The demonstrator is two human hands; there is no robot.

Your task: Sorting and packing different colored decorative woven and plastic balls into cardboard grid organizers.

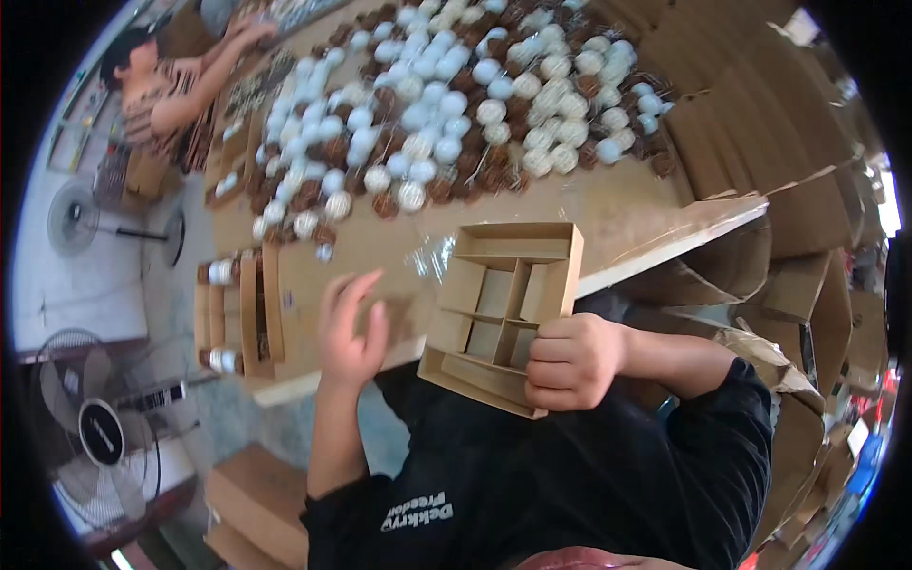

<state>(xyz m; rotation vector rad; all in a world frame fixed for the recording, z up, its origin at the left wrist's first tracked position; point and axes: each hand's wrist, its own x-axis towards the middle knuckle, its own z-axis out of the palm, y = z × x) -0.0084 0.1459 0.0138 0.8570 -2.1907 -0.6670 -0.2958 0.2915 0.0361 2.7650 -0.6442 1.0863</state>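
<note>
A shallow cardboard box (465,380) with dividers is tilted in front of my body, over the table's near edge. My right hand (577,362) grips its right side, fingers wrapped over the wall. Strips inside split the box into several compartments, and I see nothing lying in them. To the left of the box, my left hand (353,328) is raised above the table edge, fingers apart and holding nothing. Beyond both hands, many white, pale blue and brown balls (410,197) with thin wires cover the table (380,252).
Cardboard trays (252,309) with small rolls stand at the table's left end. Tall cardboard sheets and boxes (750,114) crowd the right side. Electric fans (102,430) stand at the left. At the far left, another person (166,100) reaches over the table. A carton (256,503) sits below.
</note>
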